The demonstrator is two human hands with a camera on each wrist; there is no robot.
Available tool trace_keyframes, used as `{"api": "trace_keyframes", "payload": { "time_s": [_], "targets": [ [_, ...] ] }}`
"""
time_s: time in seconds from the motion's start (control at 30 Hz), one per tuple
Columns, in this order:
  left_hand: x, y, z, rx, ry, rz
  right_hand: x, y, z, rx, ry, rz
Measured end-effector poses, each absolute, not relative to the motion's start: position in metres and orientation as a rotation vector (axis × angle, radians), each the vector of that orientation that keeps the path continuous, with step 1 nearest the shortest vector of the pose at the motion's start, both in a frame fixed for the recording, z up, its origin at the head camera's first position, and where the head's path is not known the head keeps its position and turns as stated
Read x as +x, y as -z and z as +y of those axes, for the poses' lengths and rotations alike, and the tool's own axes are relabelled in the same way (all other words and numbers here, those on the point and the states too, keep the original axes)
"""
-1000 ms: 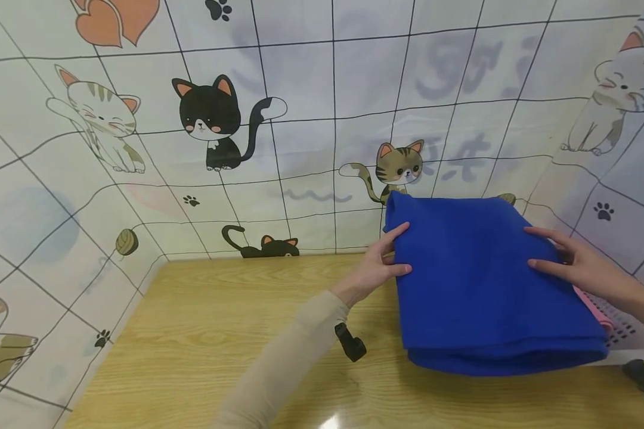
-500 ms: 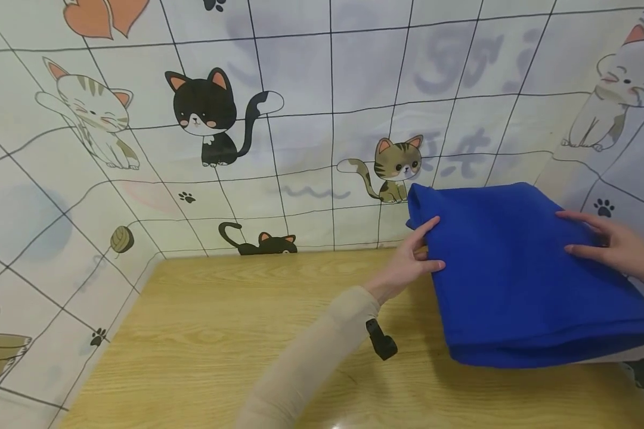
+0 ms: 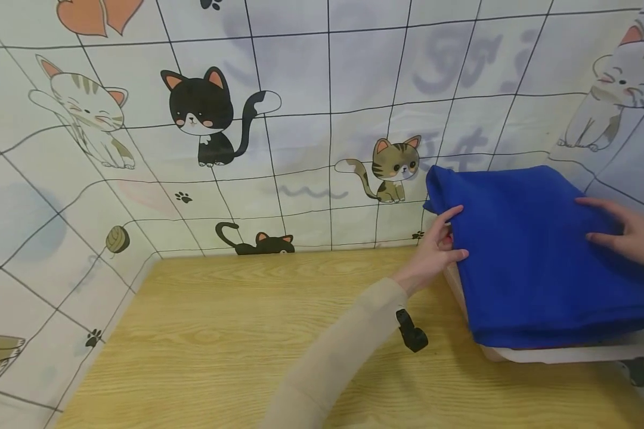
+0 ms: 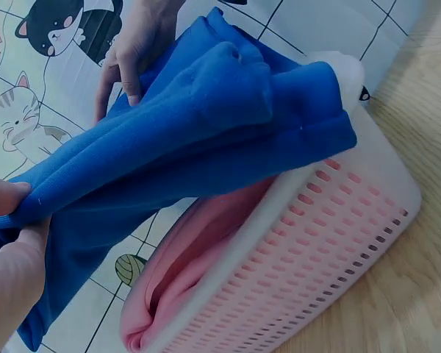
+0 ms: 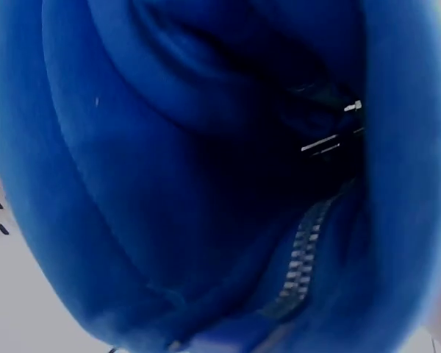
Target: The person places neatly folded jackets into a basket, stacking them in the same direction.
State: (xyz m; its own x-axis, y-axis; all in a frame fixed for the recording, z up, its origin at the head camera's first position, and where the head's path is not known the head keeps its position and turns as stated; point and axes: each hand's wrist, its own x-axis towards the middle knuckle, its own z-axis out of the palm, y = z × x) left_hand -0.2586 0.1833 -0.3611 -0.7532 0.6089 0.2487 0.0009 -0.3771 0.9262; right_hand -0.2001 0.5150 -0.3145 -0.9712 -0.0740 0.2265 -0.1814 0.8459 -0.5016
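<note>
Backdrop, head view: cat-print sheeting (image 3: 279, 119) stood behind and to both sides of a wooden table (image 3: 220, 333).
Garment, head view: a folded blue garment (image 3: 542, 256) lay over a white and pink basket (image 3: 558, 356) at the right of the table.
Change, head view: over the last second the garment had travelled right and farther away, off the bare wood and onto the basket; judged as the placing step, nearly complete.
Left hand, head view: the left hand (image 3: 434, 253) pinched the garment's left edge, thumb on top and fingers beneath.
Right hand, head view: the right hand (image 3: 630, 232) lay on the garment's right side, fingers extended on top; whether the thumb gripped beneath could not be told.
Basket, left wrist view: the perforated basket (image 4: 331, 250) held a pink cloth (image 4: 184, 279); the blue garment (image 4: 206, 140) hung above it, not fully settled, gripped at both ends.
Detail, right wrist view: blue folds (image 5: 169, 184) filled the frame, with a zipper (image 5: 301, 257) showing; the hand itself was not visible.
</note>
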Motion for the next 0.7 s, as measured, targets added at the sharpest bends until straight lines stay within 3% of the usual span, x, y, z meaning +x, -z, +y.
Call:
{"api": "trace_keyframes", "payload": {
  "time_s": [0.33, 0.7],
  "targets": [
    [-0.256, 0.38, 0.206, 0.803, -2.197, 1.524, -0.202, 0.318, 0.521, 0.174, -0.676, -2.804],
    [-0.254, 0.41, 0.201, 0.832, -2.016, 1.448, -0.199, 0.367, 0.53, 0.191, -0.636, -2.955]
  ]
}}
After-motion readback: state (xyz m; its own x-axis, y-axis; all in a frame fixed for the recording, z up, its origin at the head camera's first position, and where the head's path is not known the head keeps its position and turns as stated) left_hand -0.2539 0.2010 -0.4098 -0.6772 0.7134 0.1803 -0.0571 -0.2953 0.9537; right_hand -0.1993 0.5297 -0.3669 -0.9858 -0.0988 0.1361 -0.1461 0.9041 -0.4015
